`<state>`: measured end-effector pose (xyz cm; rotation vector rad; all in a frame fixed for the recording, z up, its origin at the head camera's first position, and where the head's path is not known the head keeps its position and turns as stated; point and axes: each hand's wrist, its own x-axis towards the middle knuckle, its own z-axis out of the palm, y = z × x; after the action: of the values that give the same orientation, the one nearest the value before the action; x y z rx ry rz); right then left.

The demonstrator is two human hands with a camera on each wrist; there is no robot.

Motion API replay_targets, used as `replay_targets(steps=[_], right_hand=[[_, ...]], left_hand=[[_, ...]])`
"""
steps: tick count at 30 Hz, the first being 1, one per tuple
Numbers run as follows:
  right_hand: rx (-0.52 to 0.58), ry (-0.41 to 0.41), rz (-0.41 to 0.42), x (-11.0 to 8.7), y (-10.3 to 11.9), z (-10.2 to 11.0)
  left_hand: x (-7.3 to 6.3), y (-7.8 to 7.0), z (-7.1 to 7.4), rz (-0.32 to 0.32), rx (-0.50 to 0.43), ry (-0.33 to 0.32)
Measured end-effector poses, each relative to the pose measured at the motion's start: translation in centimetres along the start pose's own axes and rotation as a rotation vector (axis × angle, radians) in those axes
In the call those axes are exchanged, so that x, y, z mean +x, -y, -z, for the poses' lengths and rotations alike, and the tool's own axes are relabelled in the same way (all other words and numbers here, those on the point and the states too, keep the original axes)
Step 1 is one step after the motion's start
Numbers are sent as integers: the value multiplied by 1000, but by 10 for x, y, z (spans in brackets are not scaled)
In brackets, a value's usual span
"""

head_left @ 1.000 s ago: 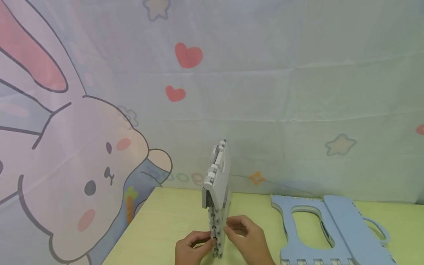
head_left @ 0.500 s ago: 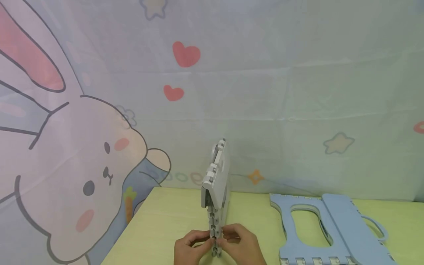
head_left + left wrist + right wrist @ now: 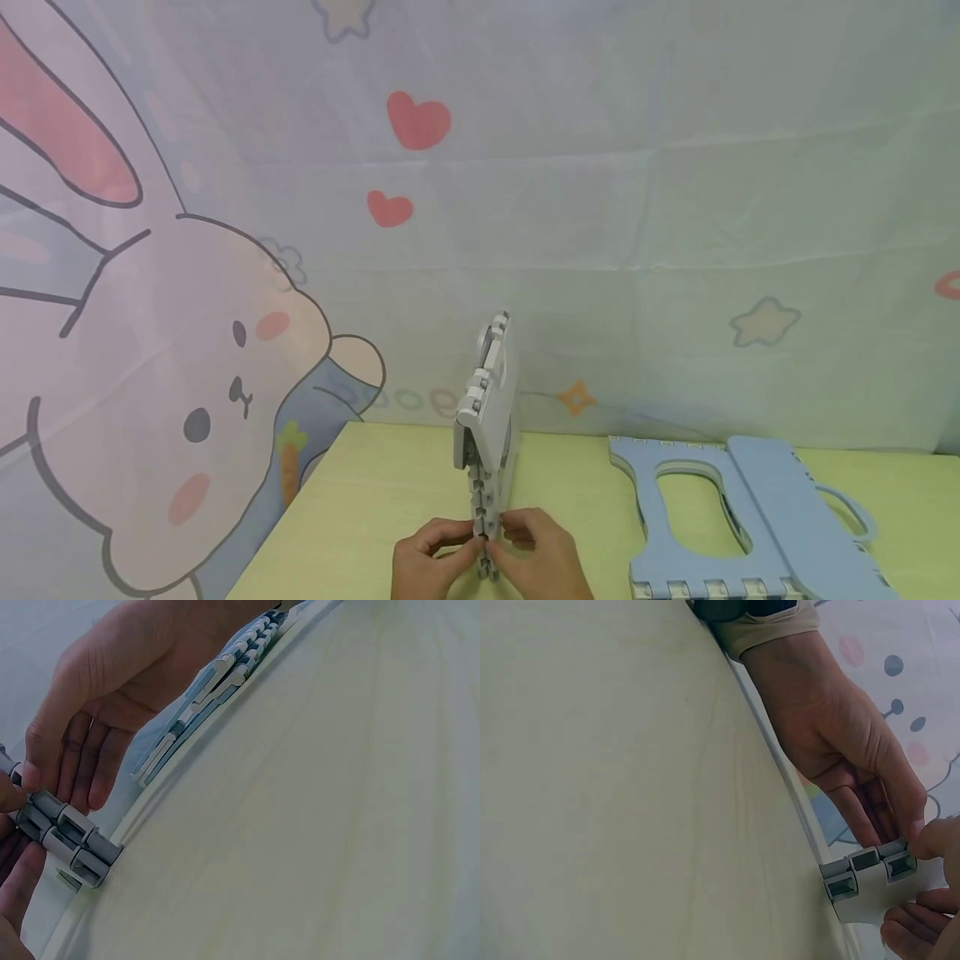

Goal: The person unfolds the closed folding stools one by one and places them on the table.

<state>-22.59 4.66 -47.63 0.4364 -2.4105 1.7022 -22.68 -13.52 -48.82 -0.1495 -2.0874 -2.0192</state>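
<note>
A white-grey folding stool (image 3: pixel 493 429), folded nearly flat, stands upright on its edge on the table, its hinged end facing me. Low on that end, my left hand (image 3: pixel 431 560) pinches the left side between thumb and fingers. Opposite it, my right hand (image 3: pixel 542 557) pinches the right side, the two thumbs close together over the seam. The left wrist view has the hinge knuckles (image 3: pixel 71 836) near the table edge between both hands. From the right wrist view, the same stool end (image 3: pixel 870 889) is partly covered by fingers.
A light blue folding stool (image 3: pixel 795 508) lies folded flat on the right of the yellowish table (image 3: pixel 360 483), its handle loop pointing right. Behind the table hangs a cloth backdrop (image 3: pixel 570 208) printed with a rabbit, hearts and stars.
My right hand has moved left and slightly down, from beside the stool's right face to a pinch at its hinged end. The left hand and both stools stay nearly in place.
</note>
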Motion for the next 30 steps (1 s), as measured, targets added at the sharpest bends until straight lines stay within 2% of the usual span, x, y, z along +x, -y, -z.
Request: replay_targets(steps=[14, 24, 27, 30], right_hand=[[-100, -107, 139, -3, 0, -8], [-136, -184, 251, -6, -1, -12], [-149, -196, 258, -5, -2, -13], [-163, -195, 230, -5, -1, -13]], left_hand=[[1, -2, -2, 3, 21, 0], [-3, -3, -5, -55, 27, 3], [-4, -3, -5, -71, 35, 2], [-4, -2, -6, -73, 39, -2]])
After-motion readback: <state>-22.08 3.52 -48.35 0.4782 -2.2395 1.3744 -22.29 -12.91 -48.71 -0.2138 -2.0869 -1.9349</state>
